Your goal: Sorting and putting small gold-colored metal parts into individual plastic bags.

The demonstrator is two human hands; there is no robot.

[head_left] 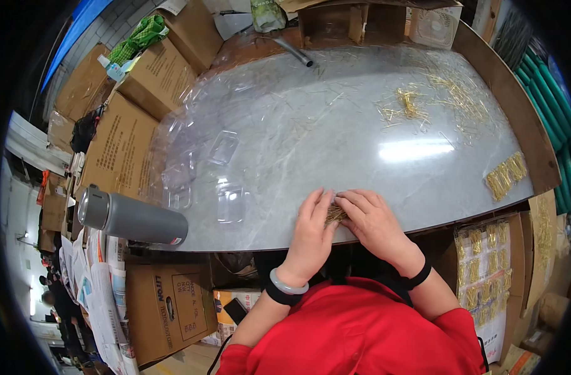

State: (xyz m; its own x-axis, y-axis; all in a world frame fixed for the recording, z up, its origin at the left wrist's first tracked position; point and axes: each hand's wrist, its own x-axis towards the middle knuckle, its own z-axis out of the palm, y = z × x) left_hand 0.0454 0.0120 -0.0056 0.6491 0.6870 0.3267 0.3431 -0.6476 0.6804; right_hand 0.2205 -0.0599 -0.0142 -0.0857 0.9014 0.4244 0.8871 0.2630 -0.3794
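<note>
Pin bundle [335, 214] — between both hands [313, 230] [374, 224]

The head view comes from the left one of two fisheye cameras worn side by side, looking down and forward over the person's own red shirt [348, 331] at the lower edge. The left hand [312, 228] and right hand [374, 224] sit near, just below the middle; the table [279, 169] stretches away above them, its edges bowing toward the dark rim.
</note>
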